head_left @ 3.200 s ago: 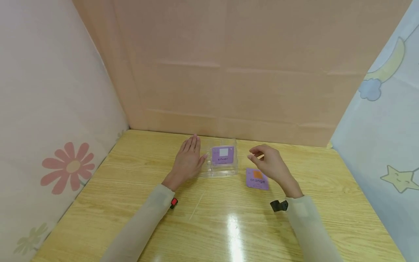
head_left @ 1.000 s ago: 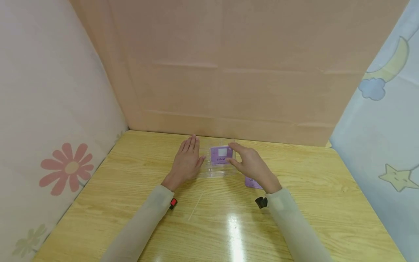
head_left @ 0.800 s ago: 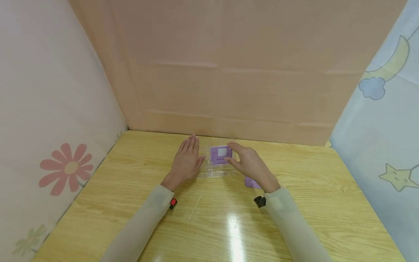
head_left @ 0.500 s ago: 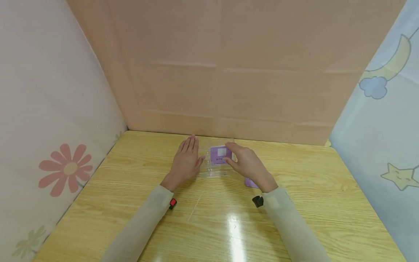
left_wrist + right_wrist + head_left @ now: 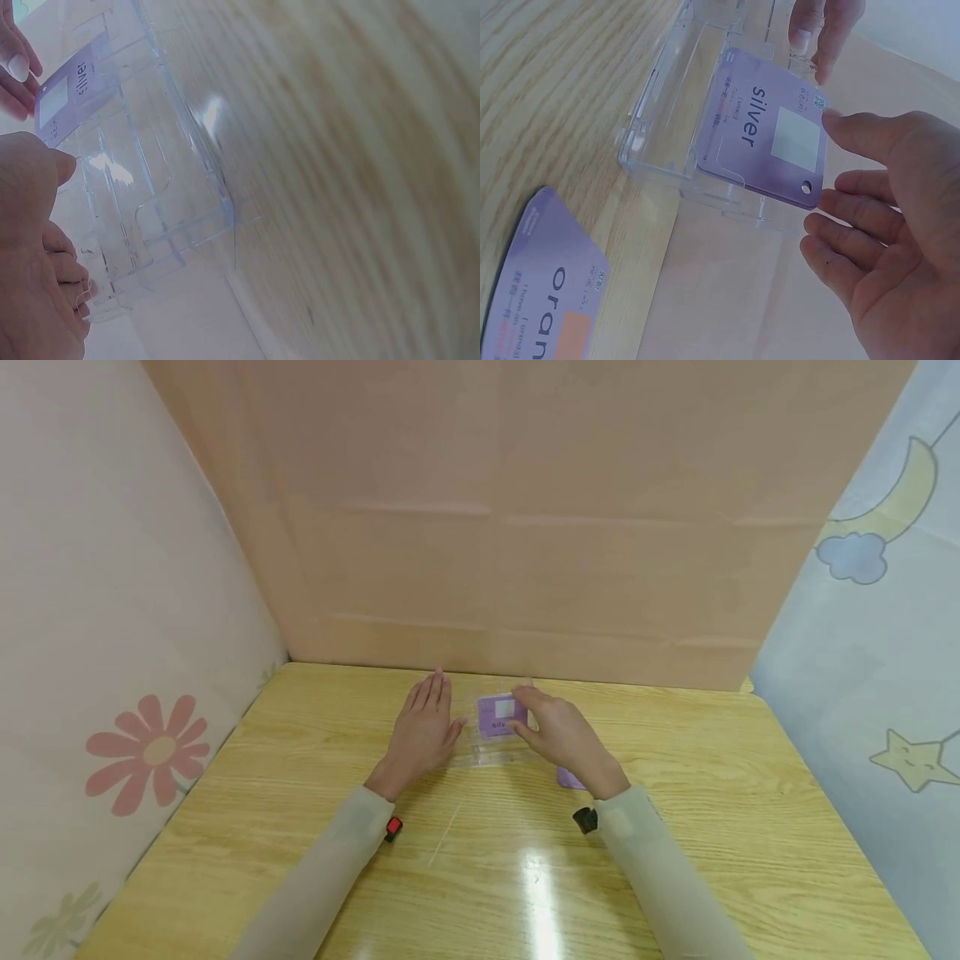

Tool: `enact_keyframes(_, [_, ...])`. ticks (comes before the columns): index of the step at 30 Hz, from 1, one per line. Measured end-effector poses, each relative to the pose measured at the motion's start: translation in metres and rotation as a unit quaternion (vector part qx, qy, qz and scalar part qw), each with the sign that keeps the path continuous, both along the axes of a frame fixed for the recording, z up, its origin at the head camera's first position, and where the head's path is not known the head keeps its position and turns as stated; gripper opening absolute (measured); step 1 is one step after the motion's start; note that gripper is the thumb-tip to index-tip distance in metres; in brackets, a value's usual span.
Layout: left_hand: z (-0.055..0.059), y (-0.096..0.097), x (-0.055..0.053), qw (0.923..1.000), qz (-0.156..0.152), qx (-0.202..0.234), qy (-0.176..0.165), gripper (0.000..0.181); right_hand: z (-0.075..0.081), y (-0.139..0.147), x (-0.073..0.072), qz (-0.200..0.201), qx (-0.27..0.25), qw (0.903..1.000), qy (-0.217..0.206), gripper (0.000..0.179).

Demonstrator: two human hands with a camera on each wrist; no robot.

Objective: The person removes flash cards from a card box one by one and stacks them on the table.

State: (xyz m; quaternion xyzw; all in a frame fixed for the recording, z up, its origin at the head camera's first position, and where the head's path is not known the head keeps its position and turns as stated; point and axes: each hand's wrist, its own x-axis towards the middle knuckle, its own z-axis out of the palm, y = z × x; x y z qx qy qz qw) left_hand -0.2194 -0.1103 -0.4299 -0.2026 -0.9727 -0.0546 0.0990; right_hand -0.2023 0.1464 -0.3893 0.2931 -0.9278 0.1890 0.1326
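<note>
A purple card printed "silver" (image 5: 491,712) lies in a clear plastic holder (image 5: 487,759) near the back of the table; in the right wrist view another card edge shows under the silver card (image 5: 735,142). My right hand (image 5: 564,735) pinches the silver card at its right side, thumb at one corner and a fingertip at the other. My left hand (image 5: 422,733) rests flat along the left side of the holder, its fingers straight and together. A second purple card, "orange" (image 5: 551,277), lies on the table below my right hand, mostly hidden in the head view.
The wood-grain table (image 5: 465,893) runs up to a brown paper backdrop (image 5: 480,593) just behind the holder. Printed fabric walls, with a flower (image 5: 157,752) on the left and a star (image 5: 911,760) on the right, stand at both sides.
My right hand has moved left from above the orange card to the silver card, then slid slightly farther over it. My left hand has stayed beside the holder.
</note>
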Motion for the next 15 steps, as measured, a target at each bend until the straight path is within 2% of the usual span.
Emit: enact_keyframes(15, [-0.0011,0.0014,-0.0014,1.0,-0.002,-0.006,0.0,0.075,-0.0027,0.0036,-0.0011,-0.002,0.013,0.9999,0.005,0.052])
